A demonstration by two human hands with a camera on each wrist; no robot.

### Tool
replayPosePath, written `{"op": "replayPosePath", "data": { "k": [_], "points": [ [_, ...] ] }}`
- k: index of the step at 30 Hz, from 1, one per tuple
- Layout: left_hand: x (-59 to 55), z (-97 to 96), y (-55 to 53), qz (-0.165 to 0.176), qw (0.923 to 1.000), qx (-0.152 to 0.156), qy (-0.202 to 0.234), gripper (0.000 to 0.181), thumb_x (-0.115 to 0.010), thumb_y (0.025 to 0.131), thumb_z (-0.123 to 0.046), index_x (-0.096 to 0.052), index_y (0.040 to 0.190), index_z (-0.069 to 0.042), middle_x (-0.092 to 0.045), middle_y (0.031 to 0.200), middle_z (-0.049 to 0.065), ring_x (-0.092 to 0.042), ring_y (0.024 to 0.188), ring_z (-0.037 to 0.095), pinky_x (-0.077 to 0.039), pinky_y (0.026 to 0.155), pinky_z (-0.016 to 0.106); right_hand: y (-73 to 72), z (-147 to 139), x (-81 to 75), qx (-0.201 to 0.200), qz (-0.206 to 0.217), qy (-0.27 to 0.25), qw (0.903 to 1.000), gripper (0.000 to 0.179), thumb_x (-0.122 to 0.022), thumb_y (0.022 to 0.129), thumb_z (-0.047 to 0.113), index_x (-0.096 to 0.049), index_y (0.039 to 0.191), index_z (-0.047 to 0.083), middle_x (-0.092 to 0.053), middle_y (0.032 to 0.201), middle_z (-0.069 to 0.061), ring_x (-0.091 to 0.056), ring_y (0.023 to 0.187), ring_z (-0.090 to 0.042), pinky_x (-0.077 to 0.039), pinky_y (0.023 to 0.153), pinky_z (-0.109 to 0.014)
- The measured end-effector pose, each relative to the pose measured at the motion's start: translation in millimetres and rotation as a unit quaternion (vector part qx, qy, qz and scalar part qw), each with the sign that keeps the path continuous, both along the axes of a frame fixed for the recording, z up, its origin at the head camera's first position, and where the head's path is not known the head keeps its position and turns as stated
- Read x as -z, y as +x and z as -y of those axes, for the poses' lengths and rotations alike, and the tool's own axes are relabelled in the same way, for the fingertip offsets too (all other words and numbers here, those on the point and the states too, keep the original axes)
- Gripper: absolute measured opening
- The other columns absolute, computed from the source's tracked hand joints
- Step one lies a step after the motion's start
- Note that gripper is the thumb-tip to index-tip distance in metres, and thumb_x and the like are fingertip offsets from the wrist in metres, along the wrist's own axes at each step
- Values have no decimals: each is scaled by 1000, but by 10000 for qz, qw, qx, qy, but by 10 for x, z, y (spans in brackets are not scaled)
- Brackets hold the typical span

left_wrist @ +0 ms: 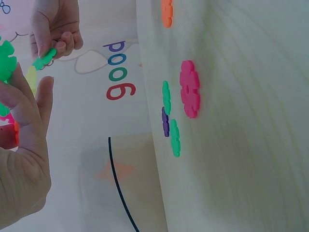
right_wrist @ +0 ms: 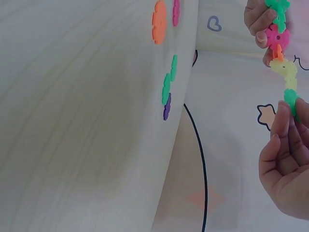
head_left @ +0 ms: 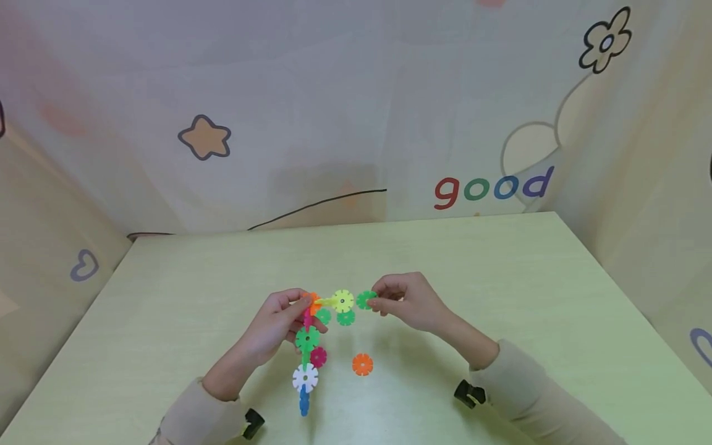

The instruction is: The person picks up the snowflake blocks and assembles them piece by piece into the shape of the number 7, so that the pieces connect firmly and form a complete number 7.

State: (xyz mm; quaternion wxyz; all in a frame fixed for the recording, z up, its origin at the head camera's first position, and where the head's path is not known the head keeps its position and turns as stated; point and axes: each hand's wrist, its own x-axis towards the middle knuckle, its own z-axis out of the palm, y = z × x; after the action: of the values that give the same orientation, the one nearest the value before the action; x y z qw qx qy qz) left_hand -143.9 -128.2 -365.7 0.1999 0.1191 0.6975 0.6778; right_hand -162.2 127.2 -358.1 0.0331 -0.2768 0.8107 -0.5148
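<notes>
My left hand (head_left: 278, 321) pinches the orange disc at the bend of a chain of notched snowflake discs (head_left: 307, 339), held above the table. From the bend, pink, green, white and blue discs hang down, and two yellow discs (head_left: 343, 301) reach right. My right hand (head_left: 411, 301) pinches a loose-looking green snowflake disc (head_left: 366, 300) between thumb and fingers. In the head view a narrow gap shows between its edge and the end yellow disc; in the right wrist view the green disc (right_wrist: 290, 99) overlaps the yellow one.
On the table (head_left: 434, 395) lie an orange disc (head_left: 363, 364), a pink disc (head_left: 319, 356), two green discs (head_left: 346, 317) and a purple disc (left_wrist: 165, 122) beside them. A printed curtain (head_left: 334, 111) stands behind the table. Black straps (head_left: 470, 394) hang near both wrists.
</notes>
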Motion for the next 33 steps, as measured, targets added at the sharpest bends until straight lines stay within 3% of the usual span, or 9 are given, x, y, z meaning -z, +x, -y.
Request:
{"op": "replayPosePath", "data": {
  "k": [5, 11, 20, 28, 33],
  "points": [
    [1, -11, 3, -6, 10000, 5, -18, 29, -44, 97, -21, -50, 102, 7, -68, 76, 10, -63, 55, 18, -51, 51, 26, 14, 16, 18, 23, -333, 50, 9994, 5, -67, 82, 9, -68, 82, 4, -63, 68, 1, -56, 58, -11, -49, 56, -25],
    [-11, -30, 8, -38, 9998, -100, -180, 28, -43, 98, -20, -50, 101, 7, -68, 76, 12, -64, 57, 19, -51, 51, 25, 33, 52, 29, 24, -736, 81, 9972, 5, -69, 80, 8, -68, 81, 3, -63, 67, 1, -55, 57, -13, -47, 53, -24],
    [-5, -63, 11, -141, 9985, -308, -421, 25, -42, 98, -17, -51, 97, 6, -67, 73, 13, -64, 57, 18, -49, 49, 23, 28, 85, 66, 36, -1714, 353, 9846, 5, -72, 76, 6, -68, 72, 6, -63, 64, 2, -53, 56, -3, -47, 54, -21],
    [5, -77, 8, -216, 9982, -398, -395, 24, -43, 97, -17, -51, 91, 6, -67, 70, 12, -64, 57, 19, -49, 49, 23, 31, 121, 124, 74, -2113, 141, 9773, 10, -73, 73, 2, -66, 68, 7, -61, 61, 4, -52, 55, -1, -47, 53, -20],
    [-23, -94, 14, -252, 9978, -361, -502, 25, -45, 97, -17, -51, 95, 7, -67, 72, 14, -64, 57, 19, -49, 50, 23, 35, 118, 128, 148, -2361, 6, 9716, 10, -73, 72, 1, -67, 69, 8, -61, 62, 4, -52, 55, -2, -45, 50, -19]
  ]
}}
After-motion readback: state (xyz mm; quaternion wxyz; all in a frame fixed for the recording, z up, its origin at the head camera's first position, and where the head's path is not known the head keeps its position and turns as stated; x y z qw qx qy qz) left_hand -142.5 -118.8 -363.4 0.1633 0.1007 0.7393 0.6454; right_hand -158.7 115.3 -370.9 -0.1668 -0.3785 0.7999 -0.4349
